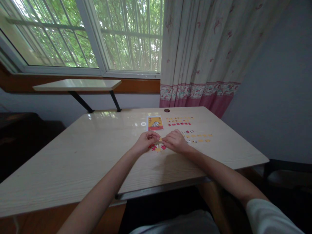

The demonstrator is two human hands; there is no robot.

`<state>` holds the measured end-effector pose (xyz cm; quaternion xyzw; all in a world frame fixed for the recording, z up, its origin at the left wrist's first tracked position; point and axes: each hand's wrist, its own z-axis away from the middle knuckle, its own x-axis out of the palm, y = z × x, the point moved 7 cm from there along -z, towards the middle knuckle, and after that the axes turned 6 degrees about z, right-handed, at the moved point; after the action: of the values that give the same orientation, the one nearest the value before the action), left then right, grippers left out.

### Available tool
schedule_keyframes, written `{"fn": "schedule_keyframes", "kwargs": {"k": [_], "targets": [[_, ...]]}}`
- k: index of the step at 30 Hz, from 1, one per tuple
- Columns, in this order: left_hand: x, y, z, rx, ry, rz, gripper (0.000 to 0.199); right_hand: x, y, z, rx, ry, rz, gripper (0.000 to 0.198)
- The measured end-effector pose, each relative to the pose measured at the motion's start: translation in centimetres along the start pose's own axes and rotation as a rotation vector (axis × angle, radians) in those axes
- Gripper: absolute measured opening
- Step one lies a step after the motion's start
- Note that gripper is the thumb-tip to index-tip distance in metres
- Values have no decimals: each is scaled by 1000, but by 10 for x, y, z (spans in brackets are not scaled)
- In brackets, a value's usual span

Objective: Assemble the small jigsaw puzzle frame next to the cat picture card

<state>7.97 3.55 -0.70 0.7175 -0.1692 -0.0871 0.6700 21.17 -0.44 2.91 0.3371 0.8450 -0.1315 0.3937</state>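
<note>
My left hand point(146, 142) and my right hand point(175, 141) meet over the middle of the desk, fingertips pinched. Between them is a small yellow jigsaw puzzle piece point(160, 139), with the fingers of both hands on it. Right below the fingers lies a small cluster of red, yellow and white puzzle pieces point(158, 149), partly hidden by my left hand. Just beyond the hands a picture card point(155, 123) shows a white animal on yellow and red. Beside my right hand, loose pieces point(200, 136) lie in rows, some of them covered by that hand.
More rows of puzzle pieces point(179, 123) lie farther back, right of the card. A small white ring point(143, 124) is left of it. The pale desk point(102, 156) has a cable hole point(167, 110) and a raised shelf point(78, 84) at the back left, below the window. A curtain point(195, 65) hangs behind.
</note>
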Motion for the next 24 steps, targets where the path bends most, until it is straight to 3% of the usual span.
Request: {"fn": "schedule_keyframes", "kwargs": {"k": [6,16,19,24], "targets": [[0,3,0,52,-37,-34,37,4,11,2,89,0,-85,26],[2,10,3,109,-76,-137,39,-2,14,1,89,43,-97,25],[-5,11,4,139,-40,-339,31,-13,24,1,132,89,-88,24],[-14,22,8,249,-80,-931,17,-28,46,2,239,185,-97,21]]}}
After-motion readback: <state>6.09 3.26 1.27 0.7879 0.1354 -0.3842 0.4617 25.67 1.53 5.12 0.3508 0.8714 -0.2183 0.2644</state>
